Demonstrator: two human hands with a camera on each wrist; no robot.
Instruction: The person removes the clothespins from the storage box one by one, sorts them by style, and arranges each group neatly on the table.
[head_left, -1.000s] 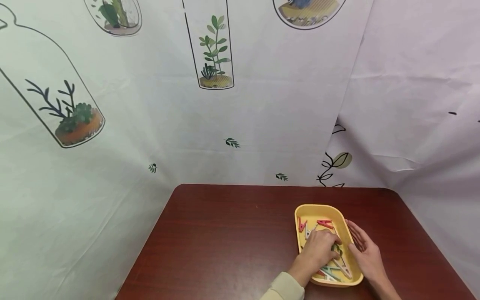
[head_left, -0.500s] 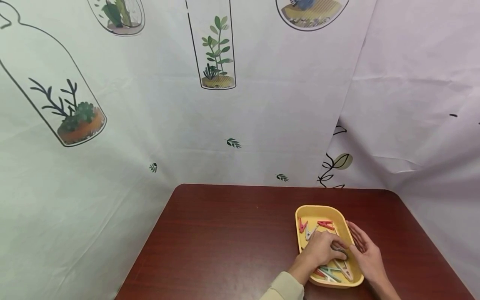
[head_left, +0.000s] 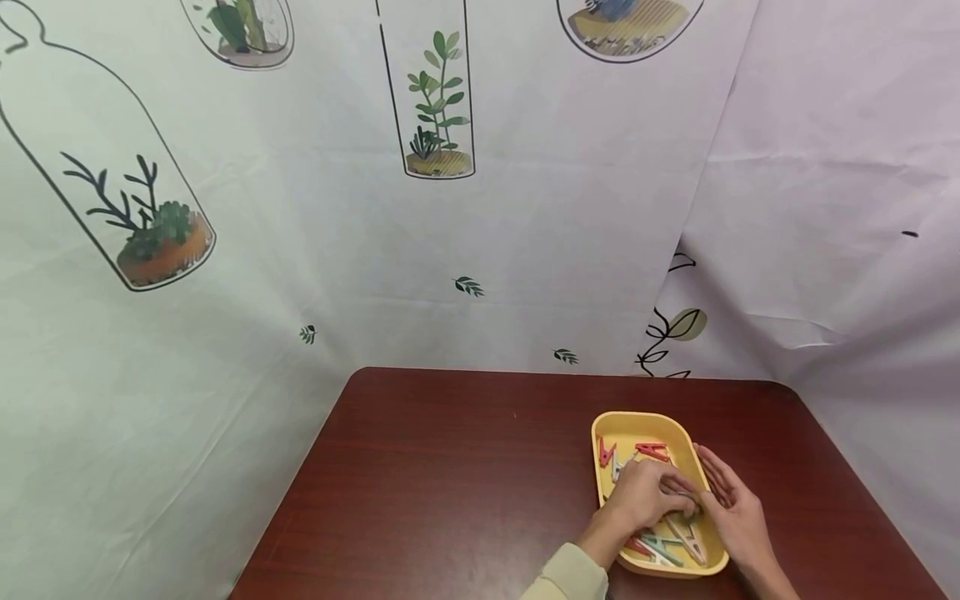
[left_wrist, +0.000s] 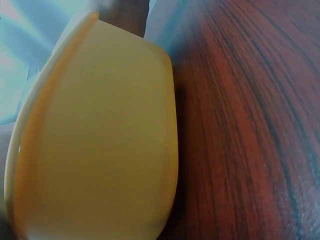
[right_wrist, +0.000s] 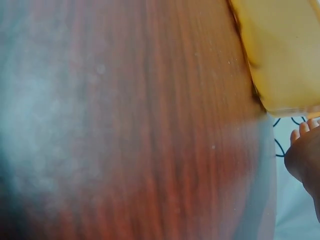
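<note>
Tray: shallow yellow rounded-rectangular tray [head_left: 637, 421], on the right-hand part of the worktop, its long sides running away from the person.
Worktop: dark red-brown wood-grain worktop [head_left: 450, 483], rounded at the far corners.
Left hand: left hand [head_left: 641, 500] reaches over the tray's left rim, palm down, above the clips; a pale cream sleeve [head_left: 572, 575] covers the wrist.
Left grip: fingers curled, thumb and forefinger close together; cannot tell whether anything is pinched between them.
Right hand: right hand [head_left: 738, 512] is at the tray's right side, thumb by the rim, fingers along the outer wall.
Right grip: released, fingers loosely extended, not closed round any clip.
Clips, far end: red spring clip [head_left: 606, 452] in the left corner; second red clip [head_left: 652, 451] to its right; white clip [head_left: 617, 467] between them and the left hand, partly hidden.
Clips, near end: pale beige clip [head_left: 687, 542] lying aslant; pale green clip [head_left: 660, 544] beside it, among others overlapping.
Backdrop: white cloth [head_left: 525, 217] printed with bottled plants, behind the worktop.
</note>
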